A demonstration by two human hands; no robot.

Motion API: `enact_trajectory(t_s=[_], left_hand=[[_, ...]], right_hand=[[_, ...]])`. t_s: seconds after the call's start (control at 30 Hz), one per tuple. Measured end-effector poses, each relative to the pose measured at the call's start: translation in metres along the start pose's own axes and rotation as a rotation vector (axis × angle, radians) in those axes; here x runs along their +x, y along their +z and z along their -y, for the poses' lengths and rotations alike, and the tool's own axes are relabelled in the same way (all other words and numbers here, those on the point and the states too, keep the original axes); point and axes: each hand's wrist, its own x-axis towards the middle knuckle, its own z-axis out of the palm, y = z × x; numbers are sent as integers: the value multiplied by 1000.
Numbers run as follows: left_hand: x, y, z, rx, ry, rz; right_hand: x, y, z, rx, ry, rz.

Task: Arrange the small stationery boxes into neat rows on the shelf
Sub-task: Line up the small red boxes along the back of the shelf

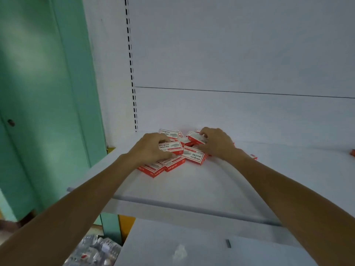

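Several small red-and-white stationery boxes lie in a loose, overlapping heap on the white shelf, near its back left corner. My left hand reaches over the left side of the heap, its fingers and thumb curled round one box on top. My right hand is on the right side of the heap and pinches another box with its fingertips. Both hands hide some of the boxes under them.
The white back panel with a slotted upright stands behind the heap. A green door is at the left. A lower shelf and shiny packets lie below. A small red item shows at the far right edge.
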Motion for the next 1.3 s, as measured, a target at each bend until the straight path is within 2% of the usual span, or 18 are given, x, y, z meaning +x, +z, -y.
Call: enact_trajectory(t_s=[0.27, 0.47, 0.9, 1.13, 1.3], left_hand=[[5, 12, -18, -79, 173, 3], [20, 38, -68, -172, 339, 62], [27, 149, -268, -294, 696, 338], [15, 208, -394, -310, 796, 376], [7, 246, -467, -306, 836, 349]], right_hand=[[-47, -20, -14, -81, 8, -143], [-97, -52, -58, -119, 167, -167], [-266, -150, -211, -331, 651, -167], [-349, -221, -292, -351, 775, -224], [-393, -256, -340, -386, 790, -250]])
